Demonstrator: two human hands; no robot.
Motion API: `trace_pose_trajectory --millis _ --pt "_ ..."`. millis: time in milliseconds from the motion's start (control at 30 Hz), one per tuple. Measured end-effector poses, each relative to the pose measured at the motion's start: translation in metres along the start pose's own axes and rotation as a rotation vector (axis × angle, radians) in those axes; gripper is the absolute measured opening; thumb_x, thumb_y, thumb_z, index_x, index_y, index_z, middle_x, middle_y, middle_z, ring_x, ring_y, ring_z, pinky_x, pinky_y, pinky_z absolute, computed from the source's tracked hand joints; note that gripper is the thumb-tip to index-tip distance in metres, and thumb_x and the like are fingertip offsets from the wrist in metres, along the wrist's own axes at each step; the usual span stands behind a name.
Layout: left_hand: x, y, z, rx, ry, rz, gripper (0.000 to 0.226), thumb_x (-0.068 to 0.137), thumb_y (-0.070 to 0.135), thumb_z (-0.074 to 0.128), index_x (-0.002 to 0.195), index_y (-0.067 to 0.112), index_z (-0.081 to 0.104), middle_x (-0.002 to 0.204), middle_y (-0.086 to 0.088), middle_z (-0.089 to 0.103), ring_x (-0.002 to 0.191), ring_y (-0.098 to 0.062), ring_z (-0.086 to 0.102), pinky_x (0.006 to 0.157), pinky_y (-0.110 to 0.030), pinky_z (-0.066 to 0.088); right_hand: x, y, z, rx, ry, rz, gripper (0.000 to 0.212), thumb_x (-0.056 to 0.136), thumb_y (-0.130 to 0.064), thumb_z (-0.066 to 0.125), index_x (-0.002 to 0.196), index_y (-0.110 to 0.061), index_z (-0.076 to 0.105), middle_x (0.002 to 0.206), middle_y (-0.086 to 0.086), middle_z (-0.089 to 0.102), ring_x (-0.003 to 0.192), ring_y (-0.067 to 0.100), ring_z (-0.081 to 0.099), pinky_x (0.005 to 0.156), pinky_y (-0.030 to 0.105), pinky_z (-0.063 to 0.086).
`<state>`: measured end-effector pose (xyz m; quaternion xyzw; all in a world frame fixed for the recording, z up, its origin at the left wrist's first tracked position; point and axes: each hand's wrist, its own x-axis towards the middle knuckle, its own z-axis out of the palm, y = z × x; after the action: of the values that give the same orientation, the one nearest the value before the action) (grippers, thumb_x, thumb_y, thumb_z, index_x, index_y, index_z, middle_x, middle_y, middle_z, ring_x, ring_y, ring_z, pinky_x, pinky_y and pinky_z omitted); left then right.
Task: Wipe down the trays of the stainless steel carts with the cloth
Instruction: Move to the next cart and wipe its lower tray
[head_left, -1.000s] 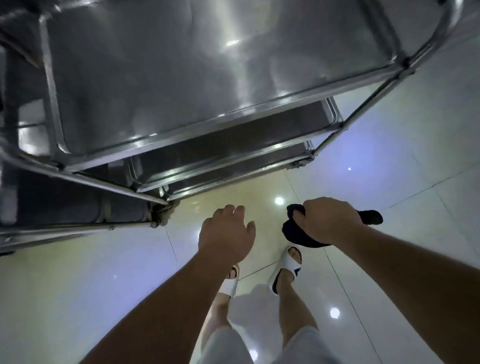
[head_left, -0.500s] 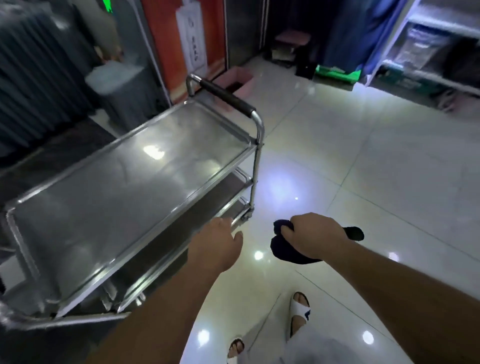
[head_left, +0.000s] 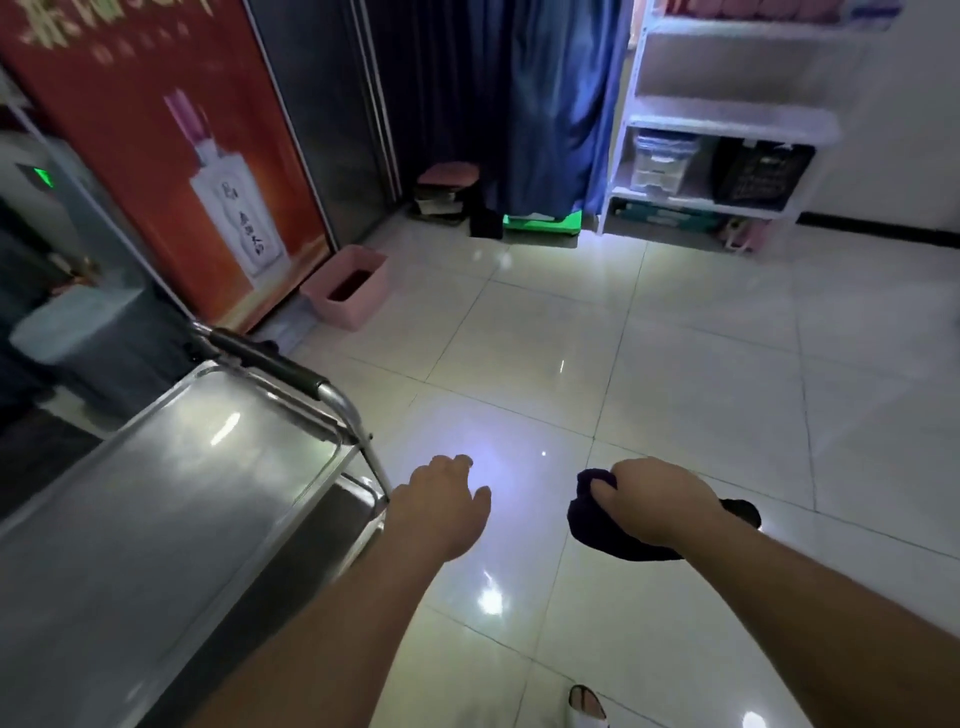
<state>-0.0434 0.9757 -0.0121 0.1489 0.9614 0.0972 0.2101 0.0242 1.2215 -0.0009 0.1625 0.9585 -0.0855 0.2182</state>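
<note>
The right hand (head_left: 652, 504) grips a dark, soft, bunched cloth (head_left: 608, 535), held above the glossy tiled floor (head_left: 675, 364). The left hand (head_left: 441, 509) hangs empty, fingers loosely spread, just beside the cart's (head_left: 156, 493) near right corner. Its flat top tray (head_left: 171, 467) is shiny steel with a raised rim and rounded corners.

- A red poster (head_left: 156, 171) showing a white bottle leans against the left wall.
- A pink plastic bin (head_left: 347, 287) sits on the pale tiled floor (head_left: 675, 374), just beside the poster's lower corner.
- A dark blue curtain (head_left: 519, 104) hangs at the back, with a green box (head_left: 543, 222) at its foot.
- A white shelf unit (head_left: 727, 119) stands right of the curtain, holding a clear container (head_left: 661, 158) and a dark basket (head_left: 758, 174).
</note>
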Motion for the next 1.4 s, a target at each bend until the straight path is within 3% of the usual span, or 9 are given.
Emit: trace_pose_trajectory --millis 200,433,533,700,1033,1300,1400 --pt "0.084 0.059 -0.025 -0.014 -0.008 -0.022 0.055 0.107 0.048 0.035 0.157 0.025 0.034 0.156 -0.001 0.042 0.136 -0.026 0.046 0.108 -0.043 0.039 0.091 0.038 -0.061 0.013 0.018 -0.013 0.043 0.100 -0.049 0.033 0.078 -0.019 0.055 0.080 -0.001 0.061 0.073 0.017 0.060 0.068 0.033 0.049" --pt "0.202 0.044 -0.069 -0.029 -0.004 -0.077 0.055 0.106 0.048 0.034 0.156 0.025 0.035 0.154 0.000 0.044 0.136 -0.025 0.045 0.106 -0.042 0.041 0.214 0.001 -0.115 -0.005 -0.012 -0.069 0.041 0.099 -0.047 0.033 0.082 -0.019 0.056 0.082 0.000 0.062 0.078 0.021 0.061 0.067 0.032 0.047" --pt "0.265 0.026 -0.094 -0.048 -0.030 -0.085 0.054 0.105 0.047 0.034 0.154 0.025 0.037 0.150 -0.002 0.048 0.135 -0.027 0.047 0.104 -0.042 0.043 0.271 -0.024 -0.141 -0.029 0.007 -0.070 0.043 0.100 -0.046 0.032 0.087 -0.016 0.060 0.084 0.001 0.064 0.079 0.022 0.062 0.062 0.030 0.044" --pt "0.359 -0.014 -0.151 -0.048 -0.036 -0.070 0.052 0.104 0.049 0.036 0.149 0.024 0.041 0.147 -0.002 0.050 0.134 -0.026 0.048 0.103 -0.041 0.043 0.357 -0.072 -0.191 -0.007 0.054 -0.025 0.042 0.100 -0.049 0.031 0.084 -0.020 0.057 0.084 -0.001 0.064 0.080 0.022 0.063 0.069 0.032 0.050" --pt "0.504 -0.087 -0.235 -0.083 -0.005 -0.138 0.049 0.103 0.052 0.039 0.142 0.024 0.047 0.143 -0.005 0.053 0.133 -0.030 0.051 0.103 -0.044 0.044 0.508 -0.168 -0.260 -0.025 0.029 -0.085 0.043 0.099 -0.050 0.030 0.082 -0.021 0.057 0.083 -0.002 0.063 0.080 0.023 0.063 0.066 0.032 0.047" --pt "0.612 -0.151 -0.275 -0.162 0.108 -0.355 0.049 0.100 0.052 0.040 0.141 0.027 0.049 0.141 -0.004 0.056 0.130 -0.028 0.054 0.105 -0.041 0.044 0.683 -0.265 -0.312 -0.130 -0.003 -0.340 0.045 0.098 -0.053 0.033 0.093 -0.020 0.062 0.095 0.006 0.066 0.088 0.032 0.062 0.072 0.036 0.048" --pt "0.633 -0.175 -0.294 -0.173 0.135 -0.486 0.053 0.102 0.056 0.040 0.145 0.027 0.046 0.140 -0.003 0.056 0.126 -0.027 0.055 0.102 -0.041 0.046 0.740 -0.308 -0.331 -0.183 -0.046 -0.480 0.044 0.099 -0.051 0.034 0.079 -0.018 0.056 0.079 0.002 0.063 0.079 0.028 0.063 0.065 0.032 0.046"
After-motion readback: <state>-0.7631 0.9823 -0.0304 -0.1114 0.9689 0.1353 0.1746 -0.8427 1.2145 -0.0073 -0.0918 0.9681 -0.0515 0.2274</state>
